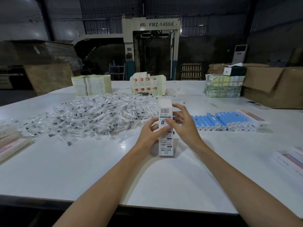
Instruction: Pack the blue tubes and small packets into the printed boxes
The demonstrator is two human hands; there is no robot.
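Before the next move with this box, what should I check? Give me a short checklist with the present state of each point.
1. Both hands hold the printed box: left hand and right hand on it: ok.
2. Box stands upright on the table: ok.
3. Far end open: cannot tell.
4. Blue tubes lie to the right: ok.
5. Packets piled to the left: ok.
6. Box already filled: cannot tell.

I see a dim hall with dark walls. At upper centre stands a big grey machine (pixel 150 46) marked FMZ-1450A. Brown cartons (pixel 268 86) fill the right; the white counter (pixel 98 169) reflects some light.
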